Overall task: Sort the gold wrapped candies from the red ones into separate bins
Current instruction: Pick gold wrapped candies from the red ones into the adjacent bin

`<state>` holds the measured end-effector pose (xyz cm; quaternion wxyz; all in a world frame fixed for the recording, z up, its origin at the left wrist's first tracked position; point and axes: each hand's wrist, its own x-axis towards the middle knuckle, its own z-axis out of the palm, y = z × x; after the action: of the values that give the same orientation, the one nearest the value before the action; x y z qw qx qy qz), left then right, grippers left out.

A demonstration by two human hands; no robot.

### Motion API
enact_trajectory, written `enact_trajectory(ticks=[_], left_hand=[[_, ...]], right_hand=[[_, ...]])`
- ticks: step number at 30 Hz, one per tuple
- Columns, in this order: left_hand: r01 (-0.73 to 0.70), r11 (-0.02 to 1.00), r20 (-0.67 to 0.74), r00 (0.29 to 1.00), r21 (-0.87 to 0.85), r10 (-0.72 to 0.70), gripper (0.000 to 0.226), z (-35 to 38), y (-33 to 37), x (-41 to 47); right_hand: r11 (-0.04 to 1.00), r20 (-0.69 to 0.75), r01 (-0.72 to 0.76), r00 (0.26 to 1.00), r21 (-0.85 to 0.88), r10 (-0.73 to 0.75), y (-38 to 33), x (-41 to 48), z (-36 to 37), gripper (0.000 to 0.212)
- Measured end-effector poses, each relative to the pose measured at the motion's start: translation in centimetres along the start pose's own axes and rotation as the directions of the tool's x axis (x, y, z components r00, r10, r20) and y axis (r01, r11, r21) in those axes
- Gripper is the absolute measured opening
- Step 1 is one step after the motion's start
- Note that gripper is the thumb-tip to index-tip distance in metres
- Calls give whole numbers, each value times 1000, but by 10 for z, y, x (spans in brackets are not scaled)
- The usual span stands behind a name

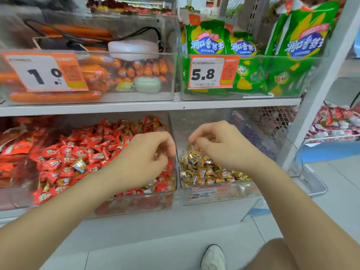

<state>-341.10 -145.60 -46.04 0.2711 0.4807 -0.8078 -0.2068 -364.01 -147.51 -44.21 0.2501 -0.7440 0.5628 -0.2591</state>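
A clear bin (136, 205) on the lower shelf holds a heap of red wrapped candies (68, 152), with a few gold ones mixed in, such as one gold candy (79, 166). Right of it, a second clear bin (245, 191) holds gold wrapped candies (206, 172). My left hand (144, 156) hovers over the right end of the red heap with its fingers curled; what lies inside them is hidden. Over the back of the gold pile, my right hand (214, 143) has thumb and fingertips bunched together, and a gold candy (191, 149) hangs at their tips.
The upper shelf (175, 104) carries clear bins of orange sausages (54, 96) and green snack bags (251, 75), with price tags in front. A white upright post (311, 114) stands on the right, with a wire basket (311, 182) beyond it. My shoe (213, 258) is on the floor below.
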Motion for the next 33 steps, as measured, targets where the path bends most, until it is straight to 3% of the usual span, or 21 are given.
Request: enact_trajectory(ticks=[2, 8, 10, 13, 17, 21, 25, 27, 29, 31, 33], left_hand=[[-22, 998, 91, 996, 53, 17, 26, -3, -29, -17], [-223, 972, 316, 919, -78, 237, 30, 18, -54, -12], [-260, 965, 355, 901, -22, 250, 26, 16, -63, -7], [-262, 946, 448, 881, 191, 154, 27, 10, -78, -10], [-270, 885, 409, 907, 379, 102, 27, -10, -85, -18], [-149, 774, 282, 959, 616, -40, 22, -38, -98, -35], [-78, 828, 178, 984, 556, -26, 12, -49, -103, -51], [-133, 836, 107, 990, 532, 90, 14, -45, -100, -52], [-213, 897, 59, 977, 388, 207, 22, -40, -91, -50], [-198, 960, 106, 978, 198, 180, 22, -33, -81, -49], [-142, 978, 225, 969, 152, 105, 13, -25, -77, -48]], right_hand=[[998, 19, 56, 998, -33, -55, -21, 0, 12, 25], [986, 9, 142, 990, -82, -142, -50, 14, 48, 20], [984, 23, 158, 987, -86, -157, -51, 20, 54, 21], [967, 116, 221, 972, -130, -206, -52, 25, 61, 23], [919, 250, 334, 927, -208, -280, -54, 25, 62, 30], [838, 364, 403, 892, -368, -269, -50, 25, 66, 33], [765, 508, 445, 842, -465, -182, -50, 26, 84, 38], [711, 528, 474, 832, -519, -169, -49, 28, 92, 47], [665, 521, 499, 832, -556, -190, -48, 31, 97, 49], [634, 526, 519, 826, -572, -202, -50, 33, 98, 38], [597, 524, 531, 826, -601, -207, -54, 32, 102, 35]])
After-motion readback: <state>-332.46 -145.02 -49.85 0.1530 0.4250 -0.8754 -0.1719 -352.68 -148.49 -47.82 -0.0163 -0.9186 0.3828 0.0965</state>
